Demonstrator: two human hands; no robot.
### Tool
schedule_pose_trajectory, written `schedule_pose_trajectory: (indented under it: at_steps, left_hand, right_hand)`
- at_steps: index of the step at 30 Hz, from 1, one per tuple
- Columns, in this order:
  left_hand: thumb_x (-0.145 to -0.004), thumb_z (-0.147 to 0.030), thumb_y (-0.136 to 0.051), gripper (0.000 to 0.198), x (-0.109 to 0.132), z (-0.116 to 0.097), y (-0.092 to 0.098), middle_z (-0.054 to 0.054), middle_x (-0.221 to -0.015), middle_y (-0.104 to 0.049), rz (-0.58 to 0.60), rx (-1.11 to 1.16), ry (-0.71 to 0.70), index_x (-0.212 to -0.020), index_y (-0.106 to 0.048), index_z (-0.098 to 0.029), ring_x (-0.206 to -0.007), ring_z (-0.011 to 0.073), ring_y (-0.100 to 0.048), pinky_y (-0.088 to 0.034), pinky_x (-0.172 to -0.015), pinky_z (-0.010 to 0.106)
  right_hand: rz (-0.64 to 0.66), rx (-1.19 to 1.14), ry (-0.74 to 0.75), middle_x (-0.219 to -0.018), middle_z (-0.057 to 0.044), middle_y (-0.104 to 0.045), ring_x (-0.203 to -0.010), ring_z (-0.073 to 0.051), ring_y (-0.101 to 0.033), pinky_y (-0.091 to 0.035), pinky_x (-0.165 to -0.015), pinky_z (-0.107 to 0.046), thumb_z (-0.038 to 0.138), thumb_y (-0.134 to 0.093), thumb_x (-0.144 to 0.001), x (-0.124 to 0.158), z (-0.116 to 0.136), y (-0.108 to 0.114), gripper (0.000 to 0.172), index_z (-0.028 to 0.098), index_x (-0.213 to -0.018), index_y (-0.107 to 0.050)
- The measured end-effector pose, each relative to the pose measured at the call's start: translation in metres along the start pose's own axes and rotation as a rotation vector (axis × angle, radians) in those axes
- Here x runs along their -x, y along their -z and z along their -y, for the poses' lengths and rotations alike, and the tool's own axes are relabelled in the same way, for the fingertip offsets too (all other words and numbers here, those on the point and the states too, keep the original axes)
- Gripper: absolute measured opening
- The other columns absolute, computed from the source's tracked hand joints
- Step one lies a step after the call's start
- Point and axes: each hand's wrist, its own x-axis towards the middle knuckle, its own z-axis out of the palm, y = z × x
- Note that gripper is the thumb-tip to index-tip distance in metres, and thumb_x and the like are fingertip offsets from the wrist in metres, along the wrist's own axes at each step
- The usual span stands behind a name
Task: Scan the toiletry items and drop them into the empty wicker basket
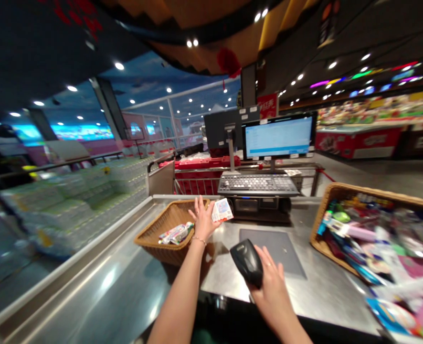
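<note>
Gripping a barcode scanner (247,263), right hand (274,296) closed, left hand (202,220) apparently pinching a blurred packet (222,210)

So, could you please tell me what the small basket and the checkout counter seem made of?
The small basket looks like woven wicker or rattan, with a tan, matte finish and visible interlaced strands. The checkout counter looks like brushed stainless steel, judging by its grey sheen and light reflections.
</note>
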Motion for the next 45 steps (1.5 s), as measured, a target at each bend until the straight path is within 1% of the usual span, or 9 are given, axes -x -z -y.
schedule_pose_trajectory:
  at_steps: [7,14,19,23,30,36,45]
  left_hand:
    - [-0.064,-0.045,-0.078,0.075,0.002,0.004,0.012,0.018,-0.161,-0.010,0.003,0.017,0.016,-0.133,-0.052,-0.029,-0.148,0.0412,-0.003,-0.013,-0.107,0.075]
    - [-0.063,-0.043,-0.078,0.076,0.004,0.013,0.015,0.018,-0.161,-0.012,-0.023,0.012,0.040,-0.133,-0.051,-0.030,-0.148,0.0412,-0.004,-0.014,-0.107,0.075]
    - [-0.064,-0.043,-0.078,0.074,0.005,0.015,0.019,0.017,-0.161,-0.012,-0.026,0.024,0.056,-0.132,-0.052,-0.031,-0.148,0.0410,-0.004,-0.013,-0.107,0.075]
    - [-0.064,-0.043,-0.078,0.075,0.005,0.018,0.021,0.019,-0.161,-0.013,-0.028,0.021,0.066,-0.133,-0.052,-0.028,-0.148,0.0412,-0.004,-0.012,-0.108,0.075]
    - [-0.062,-0.040,-0.079,0.076,0.006,0.028,0.020,0.018,-0.161,-0.012,-0.030,-0.003,0.079,-0.133,-0.053,-0.029,-0.148,0.0416,-0.004,-0.011,-0.107,0.075]
    - [-0.063,-0.042,-0.078,0.075,0.007,0.036,0.019,0.017,-0.162,-0.011,-0.035,-0.020,0.087,-0.132,-0.053,-0.028,-0.148,0.0425,-0.004,-0.013,-0.107,0.076]
    - [-0.061,-0.042,-0.079,0.078,0.009,0.040,0.023,0.020,-0.160,-0.013,-0.048,-0.021,0.108,-0.133,-0.053,-0.027,-0.148,0.0416,-0.005,-0.011,-0.107,0.075]
  right_hand:
    - [-0.072,-0.016,0.042,-0.148,-0.011,-0.047,-0.145,-0.033,-0.028,-0.024,-0.110,-0.068,0.008,-0.041,-0.077,0.002,-0.002,-0.015,0.058,0.017,-0.134,-0.051]
    - [-0.056,-0.032,0.043,-0.147,-0.011,-0.048,-0.145,-0.032,-0.028,-0.024,-0.110,-0.068,0.006,-0.043,-0.074,0.002,-0.001,-0.021,0.062,0.017,-0.135,-0.049]
    - [-0.020,-0.039,0.031,-0.149,-0.011,-0.045,-0.146,-0.033,-0.025,-0.021,-0.110,-0.070,0.006,-0.042,-0.076,0.001,0.003,-0.019,0.062,0.015,-0.137,-0.047]
    - [0.038,-0.040,0.019,-0.150,-0.012,-0.044,-0.146,-0.034,-0.023,-0.019,-0.111,-0.069,0.005,-0.043,-0.077,0.000,0.010,-0.012,0.062,0.012,-0.138,-0.047]
    - [0.099,-0.033,-0.003,-0.151,-0.014,-0.041,-0.147,-0.034,-0.021,-0.018,-0.112,-0.068,0.003,-0.044,-0.077,-0.001,0.018,-0.007,0.062,0.008,-0.139,-0.044]
    - [0.120,-0.025,-0.014,-0.152,-0.013,-0.041,-0.147,-0.033,-0.020,-0.017,-0.114,-0.067,0.002,-0.044,-0.077,-0.002,0.021,-0.007,0.062,0.008,-0.139,-0.045]
    - [0.126,-0.028,0.002,-0.151,-0.014,-0.041,-0.147,-0.034,-0.021,-0.017,-0.114,-0.066,0.003,-0.044,-0.077,-0.001,0.023,-0.008,0.063,0.006,-0.139,-0.045]
